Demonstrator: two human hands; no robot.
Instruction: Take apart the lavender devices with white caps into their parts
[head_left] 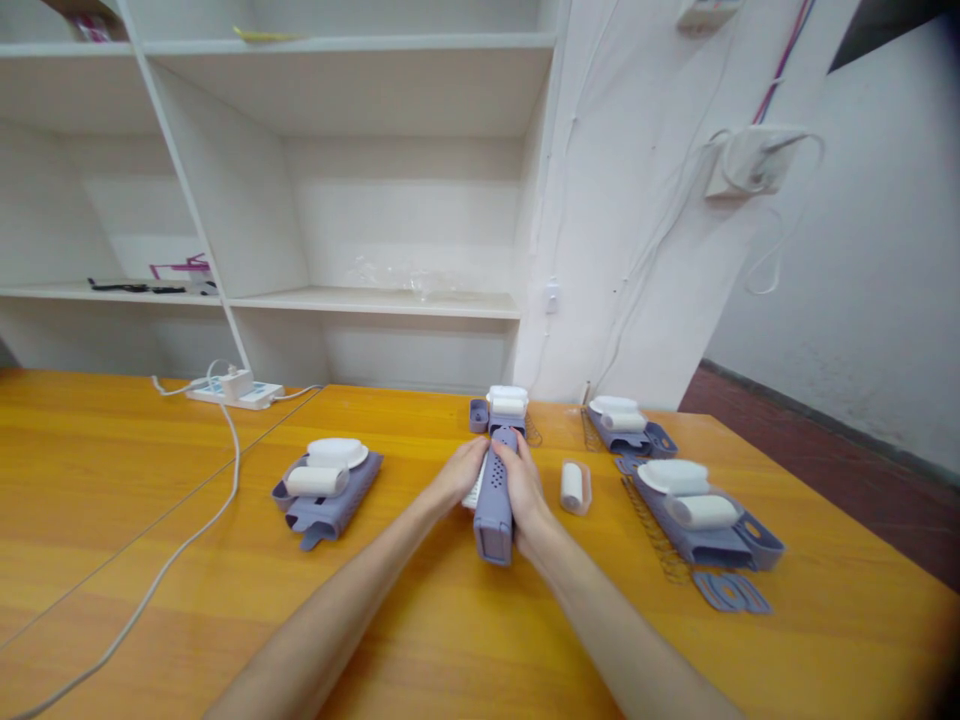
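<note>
Over the middle of the table, a long purple-grey plastic case with small round holes in its upper face is held between both hands. My left hand is closed along its left side, where a white ribbed part shows beneath the fingers. Wrapped on the right side is my right hand, its thumb on the upper face. Just right of that hand lies a white roll in a clear tray. Beyond the case sits a similar set with a white piece and a roll.
Similar purple-grey sets with white rolls lie at left, right and back right. Near the right set are flat purple-grey pieces and a coiled spring. A power strip trails a white cable across the left side.
</note>
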